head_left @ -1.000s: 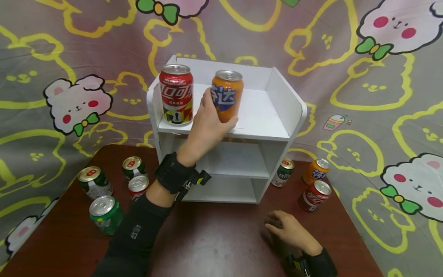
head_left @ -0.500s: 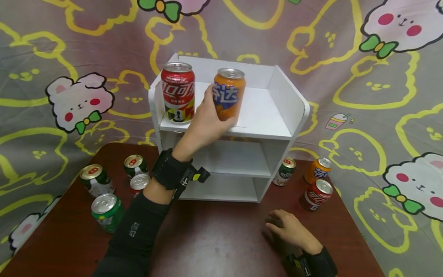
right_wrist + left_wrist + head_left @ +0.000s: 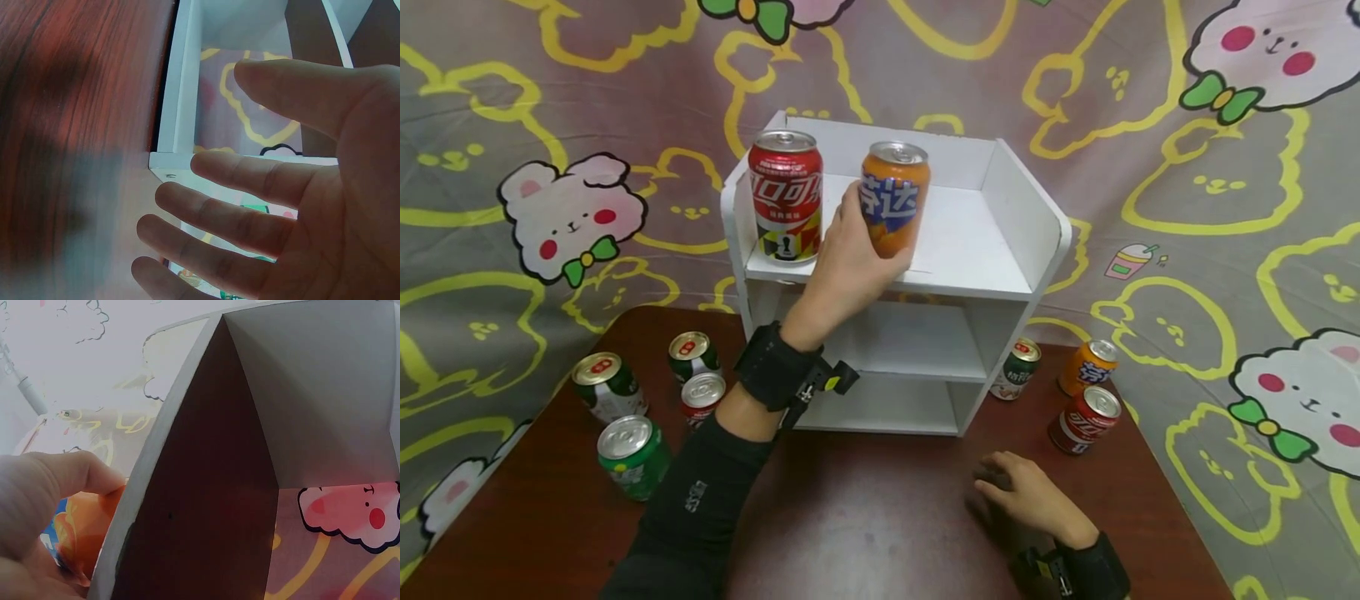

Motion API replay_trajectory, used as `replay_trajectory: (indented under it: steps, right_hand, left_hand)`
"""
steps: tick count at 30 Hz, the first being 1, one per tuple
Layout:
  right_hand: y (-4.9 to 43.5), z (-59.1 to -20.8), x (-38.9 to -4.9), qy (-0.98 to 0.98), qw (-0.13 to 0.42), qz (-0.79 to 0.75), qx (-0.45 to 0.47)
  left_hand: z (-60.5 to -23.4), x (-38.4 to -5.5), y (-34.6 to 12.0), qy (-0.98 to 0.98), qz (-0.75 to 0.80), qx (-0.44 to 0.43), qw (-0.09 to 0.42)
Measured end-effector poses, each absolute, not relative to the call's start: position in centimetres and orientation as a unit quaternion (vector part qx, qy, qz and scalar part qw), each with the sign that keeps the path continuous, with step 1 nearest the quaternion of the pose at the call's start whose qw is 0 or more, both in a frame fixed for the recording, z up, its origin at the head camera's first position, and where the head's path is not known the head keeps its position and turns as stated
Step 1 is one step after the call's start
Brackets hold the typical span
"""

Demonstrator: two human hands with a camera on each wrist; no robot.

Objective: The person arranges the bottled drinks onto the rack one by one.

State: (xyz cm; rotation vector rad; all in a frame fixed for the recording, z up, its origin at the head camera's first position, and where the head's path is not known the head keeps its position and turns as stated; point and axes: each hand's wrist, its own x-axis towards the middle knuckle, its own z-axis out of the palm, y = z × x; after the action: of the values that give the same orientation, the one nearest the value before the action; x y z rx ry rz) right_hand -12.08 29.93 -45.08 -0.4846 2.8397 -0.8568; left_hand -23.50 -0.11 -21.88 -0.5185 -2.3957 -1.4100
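On the top level of the white shelf unit (image 3: pixel 992 242), my left hand (image 3: pixel 850 262) grips an orange soda can (image 3: pixel 897 196), thumb on its near side and fingers round its left. The can stands upright close to the front edge. Left of it, a red cola can (image 3: pixel 786 196) stands on the same level. In the left wrist view, the thumb (image 3: pixel 94 472) lies against the orange can (image 3: pixel 90 528), partly hidden by the shelf board. My right hand (image 3: pixel 1030 496) is low over the table at the right, fingers relaxed and spread, holding nothing.
Left on the brown table (image 3: pixel 865 517) stand a green can (image 3: pixel 632 458), two dark green and white cans (image 3: pixel 610 387) and a red can (image 3: pixel 702 398). At right are an orange can (image 3: pixel 1087 367), a red can (image 3: pixel 1084 421) and a green can (image 3: pixel 1017 369). Patterned cloth hangs behind.
The view has shifted slightly. My left hand keeps its grip on the orange can at the same spot on the top level, and my right hand has not visibly moved.
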Motion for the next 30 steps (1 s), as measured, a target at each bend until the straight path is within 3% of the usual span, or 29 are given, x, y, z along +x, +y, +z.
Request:
replay_trajectory:
  steps: [16,30]
  right_hand:
    - [29.82,-45.10,-12.21,0.940,0.073,-0.294,-0.156]
    - [29.98,-45.13,-12.21,0.950,0.058,-0.269,-0.147]
  left_hand:
    - [-22.14,-23.52,0.61,-0.850,-0.465,-0.128,0.212]
    - [-21.84,-23.59,0.21,-0.844,-0.486,-0.164,0.155]
